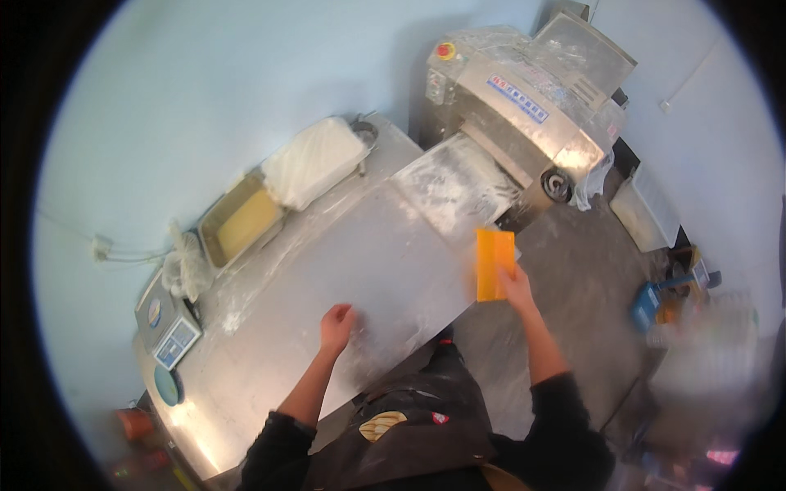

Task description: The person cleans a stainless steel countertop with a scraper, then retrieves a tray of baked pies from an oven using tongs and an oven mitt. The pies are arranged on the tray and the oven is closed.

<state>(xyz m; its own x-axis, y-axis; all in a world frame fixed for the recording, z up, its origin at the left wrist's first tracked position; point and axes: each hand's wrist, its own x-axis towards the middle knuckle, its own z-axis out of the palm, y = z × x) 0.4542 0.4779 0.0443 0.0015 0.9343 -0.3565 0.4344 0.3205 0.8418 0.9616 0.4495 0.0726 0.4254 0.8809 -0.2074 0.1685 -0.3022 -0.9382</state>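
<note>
My right hand (517, 288) grips a flat, rectangular orange-yellow dough scraper (494, 263) by its right side. The scraper is held up near the right edge of the steel worktable (352, 254). Over the nearer part of the table is my left hand (336, 329), its fingers curled in and nothing showing in them. Whether the left hand touches the tabletop, I cannot tell. Streaks of flour mark the steel surface.
A floury dough-rolling machine (524, 98) stands at the table's far end, its feed plate (454, 184) white with flour. Along the wall are a covered white tub (315, 159), a metal pan (214, 237), a plastic bag (187, 270) and a scale (173, 340). A white bin (647, 213) is at right.
</note>
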